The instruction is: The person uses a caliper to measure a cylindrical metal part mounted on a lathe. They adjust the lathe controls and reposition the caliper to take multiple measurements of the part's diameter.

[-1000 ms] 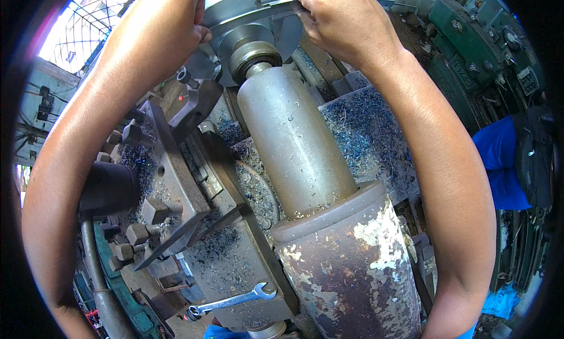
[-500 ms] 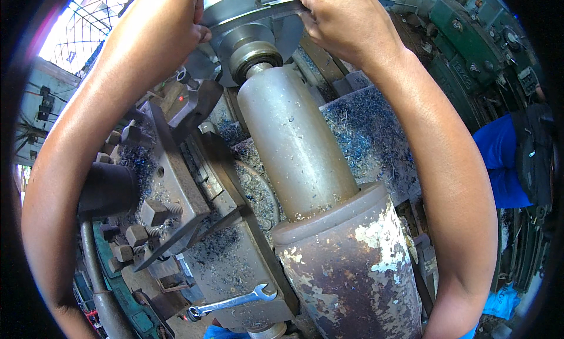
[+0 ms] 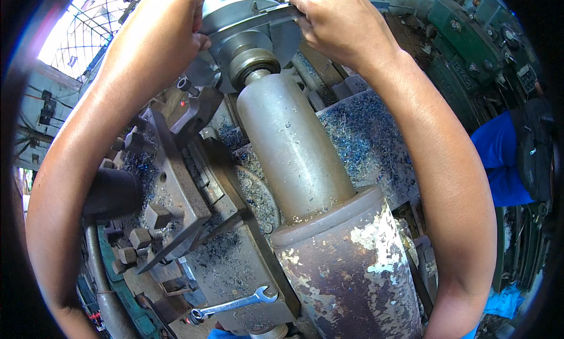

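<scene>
Both my arms reach up to a round grey metal disc (image 3: 235, 13) mounted at the far end of a lathe. A flat metal caliper (image 3: 264, 17) lies across the disc's face. My left hand (image 3: 167, 36) grips its left end at the disc's rim, and my right hand (image 3: 341, 28) pinches its right end. Just below the disc, a smooth grey tailstock barrel (image 3: 294, 151) presses its tip against the disc's hub (image 3: 254, 60). The barrel comes out of a rusty, paint-flaked housing (image 3: 346, 274) close to me.
A tool post with square-headed bolts (image 3: 167, 189) sits at left on the carriage. An open-ended spanner (image 3: 235, 305) lies on the carriage near the lower edge. Blue metal shavings (image 3: 364, 139) cover the bed. A green machine (image 3: 470, 39) and blue cloth (image 3: 499, 157) are at right.
</scene>
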### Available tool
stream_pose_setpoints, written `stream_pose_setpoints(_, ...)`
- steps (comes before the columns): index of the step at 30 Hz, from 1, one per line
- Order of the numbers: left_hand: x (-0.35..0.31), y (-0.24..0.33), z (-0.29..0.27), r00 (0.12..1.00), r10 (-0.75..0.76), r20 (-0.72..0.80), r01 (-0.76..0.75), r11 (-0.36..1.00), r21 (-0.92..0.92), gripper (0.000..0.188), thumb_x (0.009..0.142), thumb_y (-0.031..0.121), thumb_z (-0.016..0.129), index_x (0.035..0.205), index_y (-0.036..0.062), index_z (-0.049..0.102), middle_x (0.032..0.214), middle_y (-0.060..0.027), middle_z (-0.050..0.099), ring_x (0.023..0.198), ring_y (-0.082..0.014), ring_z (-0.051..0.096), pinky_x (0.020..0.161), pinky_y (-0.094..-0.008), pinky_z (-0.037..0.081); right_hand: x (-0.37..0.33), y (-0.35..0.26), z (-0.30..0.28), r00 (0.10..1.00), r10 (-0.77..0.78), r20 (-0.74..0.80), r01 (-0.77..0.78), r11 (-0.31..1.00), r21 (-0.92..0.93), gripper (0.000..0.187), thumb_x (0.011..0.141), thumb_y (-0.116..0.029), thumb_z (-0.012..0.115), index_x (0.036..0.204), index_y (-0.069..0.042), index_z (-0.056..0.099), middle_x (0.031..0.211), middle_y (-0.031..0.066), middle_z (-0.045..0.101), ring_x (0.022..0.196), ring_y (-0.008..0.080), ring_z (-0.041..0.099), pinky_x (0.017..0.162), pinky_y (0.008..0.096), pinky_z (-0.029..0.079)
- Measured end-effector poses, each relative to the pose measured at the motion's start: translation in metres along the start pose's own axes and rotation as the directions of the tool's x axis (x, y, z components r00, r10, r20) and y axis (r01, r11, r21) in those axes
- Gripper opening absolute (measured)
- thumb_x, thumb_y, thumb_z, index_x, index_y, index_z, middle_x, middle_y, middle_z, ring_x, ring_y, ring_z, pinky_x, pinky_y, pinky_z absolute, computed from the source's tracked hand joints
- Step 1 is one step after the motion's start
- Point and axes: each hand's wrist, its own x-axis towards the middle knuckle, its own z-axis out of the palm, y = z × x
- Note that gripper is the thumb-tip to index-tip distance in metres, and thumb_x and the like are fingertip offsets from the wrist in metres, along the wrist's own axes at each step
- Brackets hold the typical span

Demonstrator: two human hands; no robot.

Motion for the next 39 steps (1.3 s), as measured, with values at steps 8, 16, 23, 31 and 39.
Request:
stream_pose_setpoints(8, -0.0002, -0.0019, 0.0019, 1.000, 0.005, 0.002, -0.005, 1.000, 0.013, 0.023, 0.084, 0.007, 0.076, 0.085, 0.0012, 0.053, 0.064, -0.0111, 0.061, 0.052, -0.0163, 0.062, 0.044, -0.0308, 0.045, -0.0016, -0.0005, 0.0004, 1.000, -0.006, -0.001, 0.006, 1.000, -0.025, 0.007, 0.078, -0.003, 0.055, 0.077, -0.001, 0.061, 0.074, 0.0224, 0.065, 0.073, 0.0409, 0.067, 0.068, 0.0478, 0.054)
stream_pose_setpoints(16, 0.0016, -0.0036, 0.0040, 1.000, 0.006, 0.020, -0.006, 1.000, 0.016, 0.024, 0.084, 0.007, 0.076, 0.088, 0.0015, 0.053, 0.067, -0.0115, 0.062, 0.054, -0.0168, 0.063, 0.043, -0.0305, 0.045, -0.0005, 0.0015, 0.0020, 1.000, 0.002, 0.016, -0.001, 1.000, -0.023, 0.006, 0.078, -0.002, 0.055, 0.079, -0.001, 0.060, 0.074, 0.0232, 0.065, 0.075, 0.0412, 0.067, 0.070, 0.0491, 0.053)
stream_pose_setpoints(23, -0.0012, -0.0056, 0.0048, 0.986, 0.148, -0.077, -0.144, 0.989, 0.044, 0.026, 0.084, 0.008, 0.076, 0.088, 0.0028, 0.051, 0.065, -0.0102, 0.059, 0.052, -0.0162, 0.060, 0.042, -0.0305, 0.045, -0.0004, 0.0011, 0.0022, 1.000, -0.013, 0.003, 0.013, 0.999, -0.030, 0.006, 0.078, -0.002, 0.054, 0.079, 0.000, 0.060, 0.074, 0.0234, 0.064, 0.076, 0.0418, 0.066, 0.071, 0.0494, 0.053)
stream_pose_setpoints(31, -0.0017, 0.0017, 0.0041, 1.000, 0.015, -0.009, -0.015, 1.000, 0.003, 0.027, 0.084, 0.007, 0.075, 0.088, 0.0037, 0.048, 0.065, -0.0105, 0.058, 0.051, -0.0169, 0.060, 0.041, -0.0312, 0.044, -0.0012, 0.0018, 0.0033, 1.000, -0.023, -0.021, 0.023, 1.000, -0.008, 0.007, 0.078, -0.001, 0.054, 0.079, 0.000, 0.061, 0.075, 0.0237, 0.065, 0.077, 0.0416, 0.066, 0.071, 0.0494, 0.053)
stream_pose_setpoints(39, -0.0003, -0.0017, 0.0047, 0.998, 0.053, -0.031, -0.052, 0.999, 0.011, 0.027, 0.084, 0.008, 0.075, 0.092, 0.0035, 0.050, 0.063, -0.0109, 0.059, 0.050, -0.0176, 0.061, 0.044, -0.0333, 0.043, -0.0011, 0.0034, 0.0062, 1.000, -0.003, -0.012, 0.002, 1.000, -0.014, 0.008, 0.079, -0.003, 0.054, 0.080, 0.000, 0.061, 0.076, 0.0237, 0.065, 0.078, 0.0416, 0.067, 0.072, 0.0495, 0.053)
